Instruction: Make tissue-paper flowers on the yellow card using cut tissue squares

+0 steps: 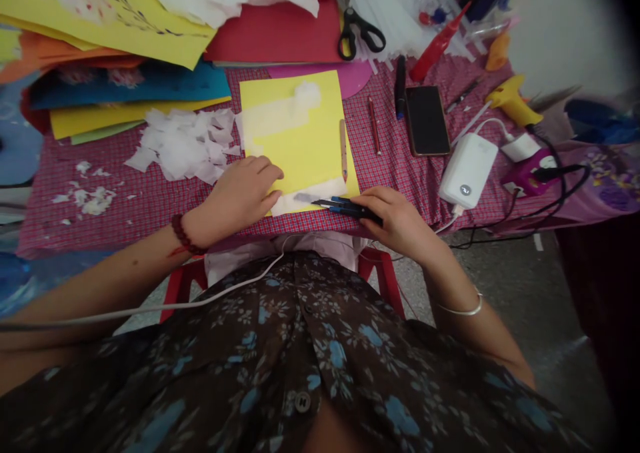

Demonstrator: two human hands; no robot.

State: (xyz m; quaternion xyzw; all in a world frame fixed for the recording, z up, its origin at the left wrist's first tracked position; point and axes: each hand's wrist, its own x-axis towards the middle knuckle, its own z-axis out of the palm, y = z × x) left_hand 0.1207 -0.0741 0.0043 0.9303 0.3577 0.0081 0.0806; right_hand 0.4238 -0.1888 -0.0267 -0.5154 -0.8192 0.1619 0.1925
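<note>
My right hand (395, 220) is closed around a blue and black utility knife (347, 208). The knife's blade points left over a white paper strip (320, 193) along the near edge of a yellow sheet (295, 150). At the strip's left end rests my left hand (245, 190), its fingers bent and apart from the thumb, with nothing seen in them. Another pale strip (275, 116) and a crumpled white piece (307, 94) lie farther up the sheet. A brown pencil (343, 150) lies along its right side.
White paper pieces (185, 146) are heaped at left, near small scraps (93, 200). Black-handled scissors (357, 30) lie behind the sheet. Rightward are a phone (428, 120), a white power bank (469, 170), a yellow glue gun (515, 100) and cables. A white cord (225, 283) crosses my lap.
</note>
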